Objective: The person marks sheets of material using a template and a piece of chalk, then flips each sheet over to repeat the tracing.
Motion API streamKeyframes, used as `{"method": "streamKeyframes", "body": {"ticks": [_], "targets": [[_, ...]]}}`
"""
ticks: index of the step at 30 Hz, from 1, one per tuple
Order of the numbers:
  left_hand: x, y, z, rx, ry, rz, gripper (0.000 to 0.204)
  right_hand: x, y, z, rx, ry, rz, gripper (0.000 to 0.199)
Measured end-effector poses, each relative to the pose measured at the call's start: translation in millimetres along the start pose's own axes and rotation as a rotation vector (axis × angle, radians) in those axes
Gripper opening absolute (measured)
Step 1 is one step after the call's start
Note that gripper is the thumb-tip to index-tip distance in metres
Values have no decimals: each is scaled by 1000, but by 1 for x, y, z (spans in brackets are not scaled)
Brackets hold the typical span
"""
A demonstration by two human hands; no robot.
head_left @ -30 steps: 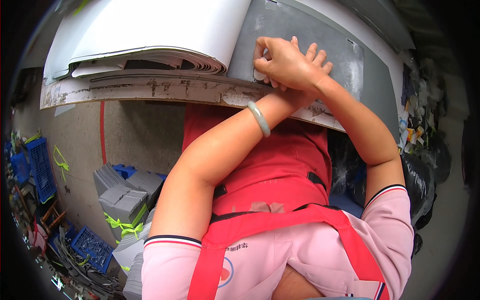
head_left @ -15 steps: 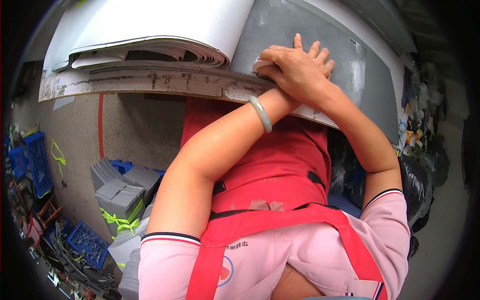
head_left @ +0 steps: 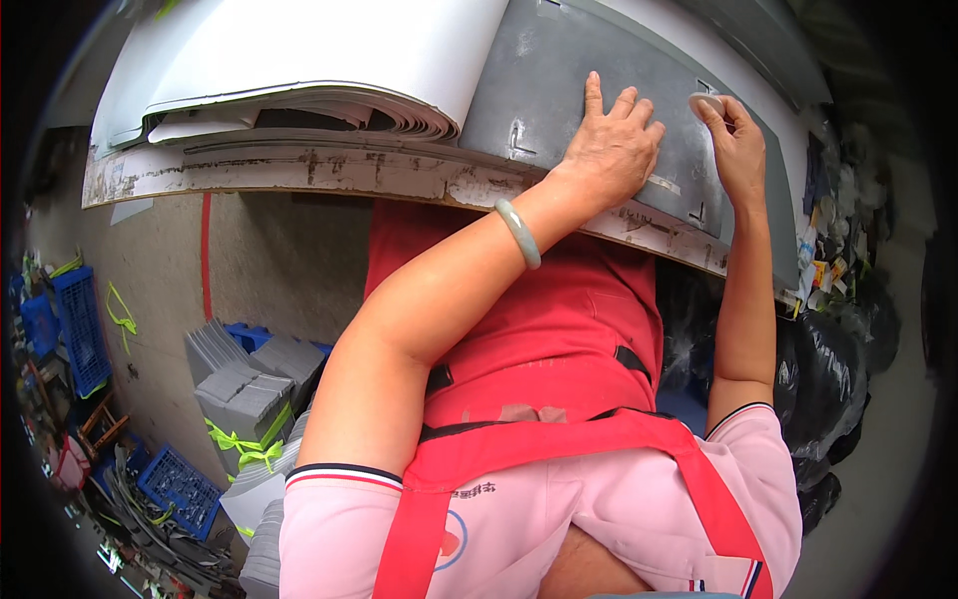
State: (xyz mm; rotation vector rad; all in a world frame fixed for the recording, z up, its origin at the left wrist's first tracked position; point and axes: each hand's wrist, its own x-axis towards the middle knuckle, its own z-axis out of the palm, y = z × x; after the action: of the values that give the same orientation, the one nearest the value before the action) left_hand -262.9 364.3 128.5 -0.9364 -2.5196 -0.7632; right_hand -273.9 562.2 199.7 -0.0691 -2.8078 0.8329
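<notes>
A dark grey flat sheet (head_left: pixel 559 80) lies on the worktable, with small L-shaped marks or slots near its corners and whitish smears. My left hand (head_left: pixel 614 150) rests on it, fingers spread and palm down, a pale bangle (head_left: pixel 519 234) round the wrist. Over the sheet's right part, my right hand (head_left: pixel 740 155) pinches a small pale disc (head_left: pixel 705 104) between thumb and fingers. The disc is close to the mark at the far right corner; whether it touches the sheet I cannot tell.
A thick stack of folded white sheets (head_left: pixel 319 50) covers the table's left side. The worn table edge (head_left: pixel 399 182) runs before me. Below left stand tied grey blocks (head_left: pixel 239 394) and blue crates (head_left: pixel 180 489); black bags (head_left: pixel 833 369) lie at right.
My right hand has moved from the near left corner, where it crossed over my left hand, to the far right corner, carrying the disc. My left hand stays in place.
</notes>
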Motion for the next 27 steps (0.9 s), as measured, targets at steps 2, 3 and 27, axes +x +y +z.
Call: {"method": "streamKeyframes", "body": {"ticks": [2,3,27], "targets": [[0,-2,2,-11,22,10,27,6,65,-9,-161,137,20,29],[-1,-3,3,-23,17,8,26,5,87,-13,-161,88,146,31],[-23,-23,-100,-34,-325,84,35,17,117,-4,1269,-95,284,21]]}}
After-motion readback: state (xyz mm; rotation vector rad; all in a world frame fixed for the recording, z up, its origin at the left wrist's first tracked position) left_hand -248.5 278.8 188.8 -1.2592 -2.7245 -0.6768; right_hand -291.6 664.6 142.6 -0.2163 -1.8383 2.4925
